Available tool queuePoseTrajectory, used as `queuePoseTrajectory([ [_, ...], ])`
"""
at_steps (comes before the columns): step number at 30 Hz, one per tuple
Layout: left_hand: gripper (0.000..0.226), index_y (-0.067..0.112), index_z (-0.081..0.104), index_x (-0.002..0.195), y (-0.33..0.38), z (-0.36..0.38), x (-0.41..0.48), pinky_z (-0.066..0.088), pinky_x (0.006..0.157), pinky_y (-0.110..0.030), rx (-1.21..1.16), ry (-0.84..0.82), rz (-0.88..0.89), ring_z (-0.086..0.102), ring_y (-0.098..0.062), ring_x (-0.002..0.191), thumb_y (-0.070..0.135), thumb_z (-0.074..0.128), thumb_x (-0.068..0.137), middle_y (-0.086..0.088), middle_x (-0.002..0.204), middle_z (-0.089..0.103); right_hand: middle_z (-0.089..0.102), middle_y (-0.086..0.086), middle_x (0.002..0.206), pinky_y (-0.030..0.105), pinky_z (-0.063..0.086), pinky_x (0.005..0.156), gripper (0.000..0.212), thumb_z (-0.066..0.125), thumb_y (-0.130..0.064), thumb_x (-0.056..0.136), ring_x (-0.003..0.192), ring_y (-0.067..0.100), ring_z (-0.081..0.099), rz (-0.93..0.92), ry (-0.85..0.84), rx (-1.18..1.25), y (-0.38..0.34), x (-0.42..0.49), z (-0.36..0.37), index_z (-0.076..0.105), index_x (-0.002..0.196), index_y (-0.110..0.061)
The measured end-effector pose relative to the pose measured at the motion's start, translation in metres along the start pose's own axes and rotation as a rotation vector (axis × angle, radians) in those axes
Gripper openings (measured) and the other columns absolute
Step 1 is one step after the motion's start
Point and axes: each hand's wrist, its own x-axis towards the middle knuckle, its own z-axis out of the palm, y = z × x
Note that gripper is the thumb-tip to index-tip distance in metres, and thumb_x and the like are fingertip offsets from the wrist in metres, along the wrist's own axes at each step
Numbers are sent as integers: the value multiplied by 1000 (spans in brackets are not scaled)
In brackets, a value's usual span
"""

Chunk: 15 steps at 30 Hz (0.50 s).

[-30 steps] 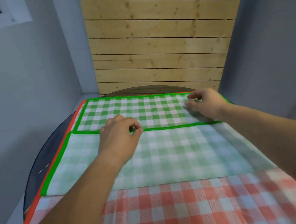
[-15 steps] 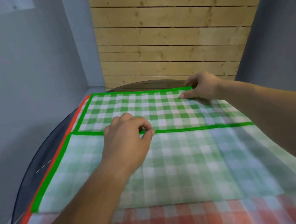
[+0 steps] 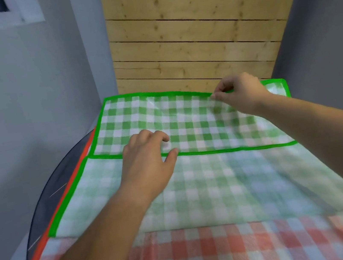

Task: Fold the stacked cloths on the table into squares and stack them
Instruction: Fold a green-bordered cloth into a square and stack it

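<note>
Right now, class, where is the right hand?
Head view: the right hand pinches the far edge of the green cloth, right of centre, before the wooden wall.

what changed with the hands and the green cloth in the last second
The right hand moved from the flap's near hem to the far edge of the green cloth and now pinches its border there. The left hand stayed at the near hem, its pinch apparently loosened. The cloth stayed folded, atop the red cloth.
</note>
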Motion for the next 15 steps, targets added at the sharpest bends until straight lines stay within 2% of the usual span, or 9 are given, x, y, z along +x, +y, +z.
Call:
queuePoseTrajectory([
  [6,16,16,69,100,20,-19,-6,41,90,-37,43,161,204,54,-23,98,27,64,89,2,99,59,64,-16,87,34,25,93,14,63,-47,90,97,15,60,-150,62,-174,-24,-38,-44,64,83,-35],
  [9,19,14,70,97,34,-39,-9,42,85,-37,26,189,284,56,-23,96,29,59,90,1,98,61,60,-17,84,38,30,95,12,67,-45,87,95,19,60,-233,96,-205,-35,-66,-62,69,83,-34],
  [12,18,12,71,94,55,-63,-15,45,82,-41,36,215,432,59,-28,99,25,62,88,-4,104,63,65,-13,87,42,37,93,14,69,-45,85,94,21,57,-274,83,-216,-45,-97,-74,72,84,-32],
  [15,26,10,71,105,75,-86,-25,42,99,-44,95,199,548,53,-34,122,27,65,87,-14,128,59,68,-10,87,44,45,86,12,73,-41,84,90,24,57,-313,39,-182,-52,-130,-79,73,80,-30],
])
